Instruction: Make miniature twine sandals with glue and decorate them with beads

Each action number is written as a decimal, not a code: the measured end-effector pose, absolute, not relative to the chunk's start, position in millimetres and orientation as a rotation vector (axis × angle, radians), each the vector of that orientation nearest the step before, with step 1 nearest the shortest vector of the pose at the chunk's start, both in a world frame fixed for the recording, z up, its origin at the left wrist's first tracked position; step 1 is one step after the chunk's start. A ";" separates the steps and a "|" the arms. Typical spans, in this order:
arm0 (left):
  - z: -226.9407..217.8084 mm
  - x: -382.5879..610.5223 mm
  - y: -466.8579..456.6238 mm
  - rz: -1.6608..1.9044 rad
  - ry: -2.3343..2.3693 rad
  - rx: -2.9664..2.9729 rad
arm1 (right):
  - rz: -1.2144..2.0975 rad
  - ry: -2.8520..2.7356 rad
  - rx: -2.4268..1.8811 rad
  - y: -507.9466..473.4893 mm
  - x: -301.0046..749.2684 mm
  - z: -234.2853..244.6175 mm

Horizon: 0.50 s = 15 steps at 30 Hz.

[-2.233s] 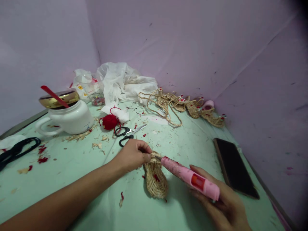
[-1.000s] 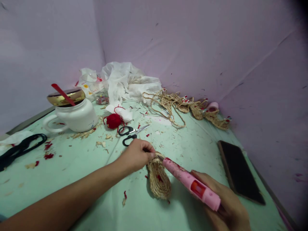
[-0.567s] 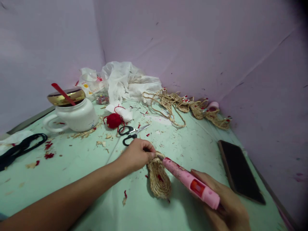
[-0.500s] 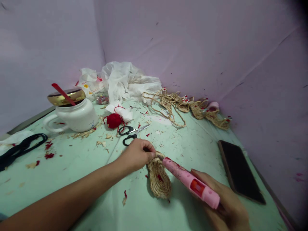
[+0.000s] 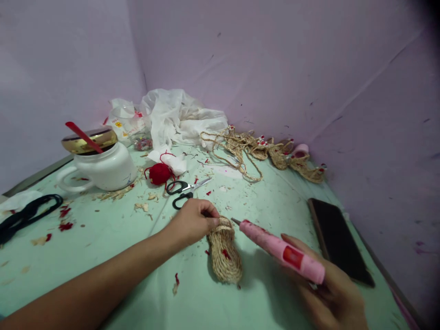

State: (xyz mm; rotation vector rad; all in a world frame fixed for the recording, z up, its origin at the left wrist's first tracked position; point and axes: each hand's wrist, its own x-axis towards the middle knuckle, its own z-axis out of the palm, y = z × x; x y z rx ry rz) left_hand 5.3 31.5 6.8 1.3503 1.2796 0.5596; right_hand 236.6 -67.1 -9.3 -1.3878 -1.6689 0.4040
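A small sole of coiled straw rope (image 5: 225, 261), shaped like a slipper, lies on the green cloth. At its far end, my left hand (image 5: 195, 221) pinches the edge between thumb and fingers. My right hand (image 5: 330, 288) is wrapped around a pink glue gun (image 5: 275, 245). The gun's dark nozzle points left and sits just right of the sole's far end, apart from it. Beyond my left hand, black-handled scissors (image 5: 184, 189) rest with their blades slightly parted. A red yarn ball (image 5: 160, 174) is to their left.
A white mug (image 5: 105, 169) with a gold lid and a red stick stands at left, near a black cord (image 5: 30, 213). Finished-looking straw slippers (image 5: 278, 156) line the wall. A phone (image 5: 338, 238) lies at right. White plastic (image 5: 182, 114) is heaped at the back. Scraps dot the cloth.
The glue gun has drawn back to the right, its nozzle leaving the sole's far end. My left hand keeps its pinch there. The whole view has shifted slightly.
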 end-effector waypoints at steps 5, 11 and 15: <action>11.0 6.0 29.8 0.541 1.294 1.340 | 0.736 -1.286 -1.532 -49.1 245.1 -13.5; 11.3 5.7 29.3 0.526 1.280 1.331 | 0.987 -0.833 -1.515 -12.1 257.9 -7.4; 11.5 4.5 28.9 0.519 1.270 1.338 | 0.754 -1.303 -1.784 -8.8 277.8 10.8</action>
